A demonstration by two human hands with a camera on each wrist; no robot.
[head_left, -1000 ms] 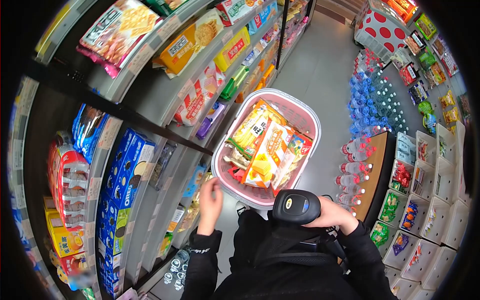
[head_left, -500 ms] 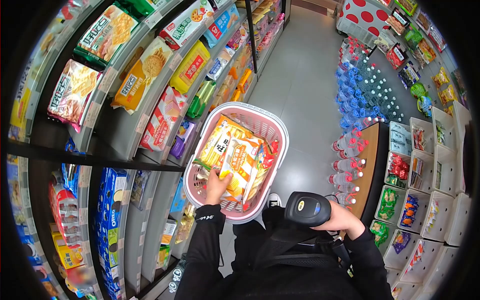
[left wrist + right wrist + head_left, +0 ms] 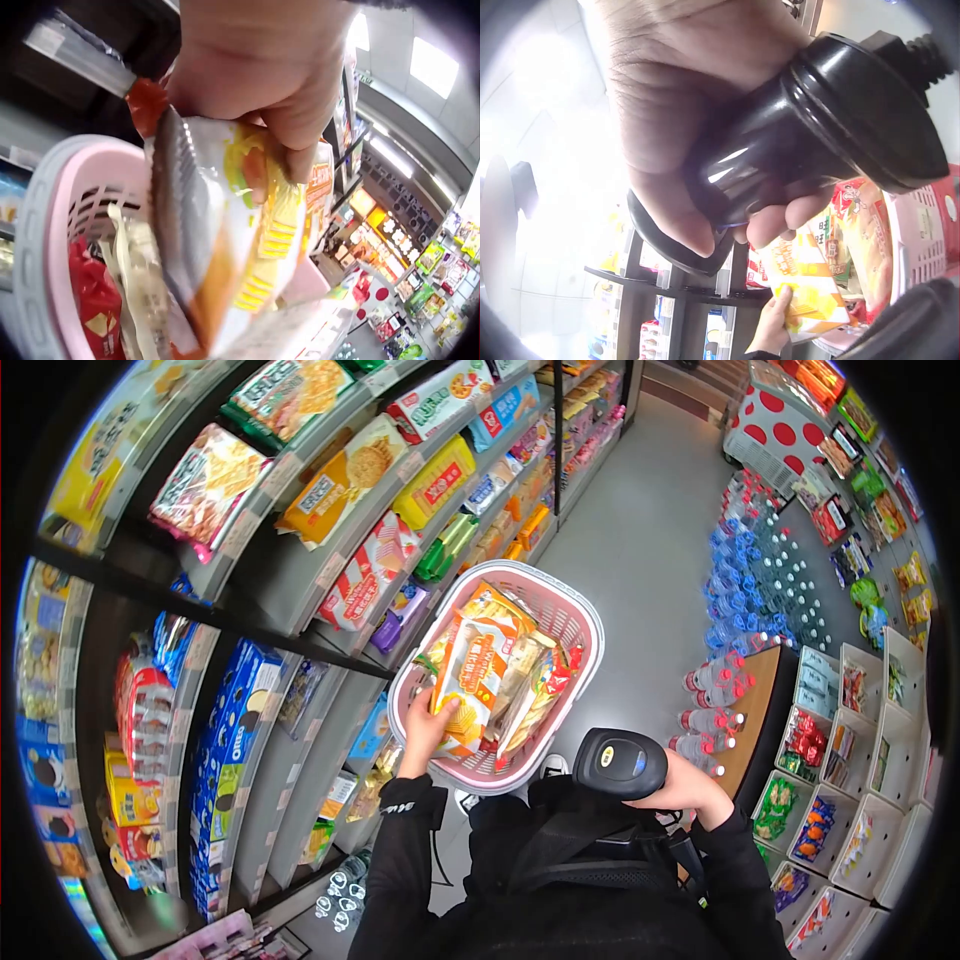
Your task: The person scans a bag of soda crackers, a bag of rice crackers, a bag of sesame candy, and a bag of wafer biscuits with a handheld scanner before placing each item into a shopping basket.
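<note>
Fingers [image 3: 296, 142] of my left hand [image 3: 426, 728] pinch wafer packet [image 3: 468, 665] by its lower edge, over basket [image 3: 592, 630] near rim; probably light, slick film, brittle inside. Right hand [image 3: 690, 790] grips scanner [image 3: 620, 763].

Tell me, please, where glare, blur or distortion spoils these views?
Head view: fisheye bends the shelves, black rim, otherwise sharp. Left wrist view: left hand and wafer packet close, soft; ceiling lights glare. Right wrist view: white glare washes out the upper left beside the right hand; barcode scanner clearer.
</note>
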